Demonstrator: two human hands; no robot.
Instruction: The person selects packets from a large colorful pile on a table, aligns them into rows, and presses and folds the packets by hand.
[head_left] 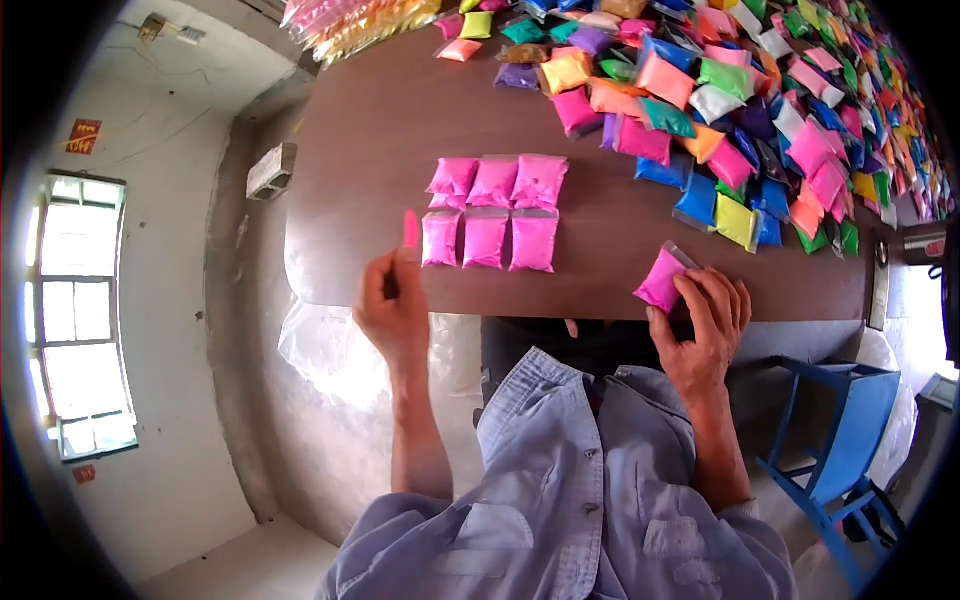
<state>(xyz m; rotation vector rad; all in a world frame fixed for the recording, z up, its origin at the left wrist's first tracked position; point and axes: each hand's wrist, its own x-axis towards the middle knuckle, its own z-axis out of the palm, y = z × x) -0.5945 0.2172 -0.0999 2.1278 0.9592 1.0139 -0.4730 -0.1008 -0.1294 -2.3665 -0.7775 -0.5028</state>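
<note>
Bare plastered walls (175,250); lit window (85,310) at nine o'clock; brown table (360,150) in front of the person, twelve o'clock being the far side.

Left hand (393,305): fingers curled, thumb and forefinger pinched on a narrow pink piece (411,229) that stands upright; whether it is a packet seen edge-on, I cannot tell.

Right hand (705,320): thumb and fingertips close on a pink packet (660,280) at the table's near edge. Packet sits at ten to eleven o'clock from the hand; long axis runs roughly one to seven, clear strip at the one o'clock end.

Key relation: six pink packets (484,240), two rows of three, lie between one and two o'clock from the left hand, ten from the right. Left is nearer.

Heap of coloured packets (740,130): about twelve to one o'clock from the right hand. Blue stool (850,430): four.
</note>
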